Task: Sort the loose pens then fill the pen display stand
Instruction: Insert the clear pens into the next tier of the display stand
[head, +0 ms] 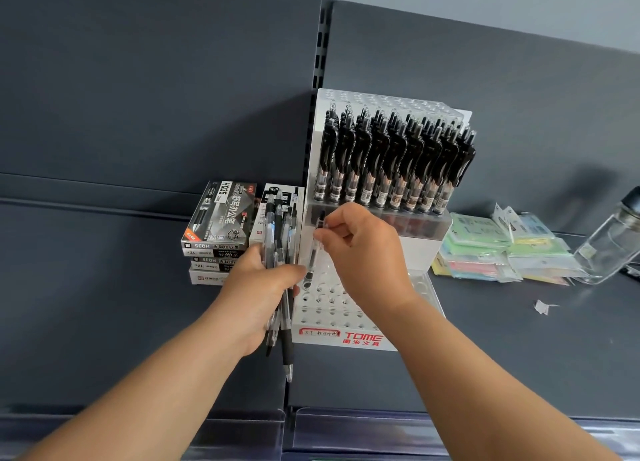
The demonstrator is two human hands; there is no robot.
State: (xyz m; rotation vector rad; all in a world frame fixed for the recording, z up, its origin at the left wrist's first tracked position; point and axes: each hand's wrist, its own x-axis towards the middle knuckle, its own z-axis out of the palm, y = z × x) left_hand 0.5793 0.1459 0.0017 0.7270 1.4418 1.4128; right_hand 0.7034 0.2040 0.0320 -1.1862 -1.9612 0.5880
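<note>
A white stepped pen display stand with red lettering sits on a dark shelf. Its upper tier is packed with black pens; the lower tier shows several bare holes. My left hand grips a bundle of loose pens, upright, just left of the stand. My right hand pinches a single clear pen by its top, its tip down at a hole in the far left of the lower tier.
Stacked pen boxes stand left of the stand, behind the bundle. Coloured packets and a tilted glass bottle lie to the right. A scrap of paper rests on the shelf. Clear price rails line the front edge.
</note>
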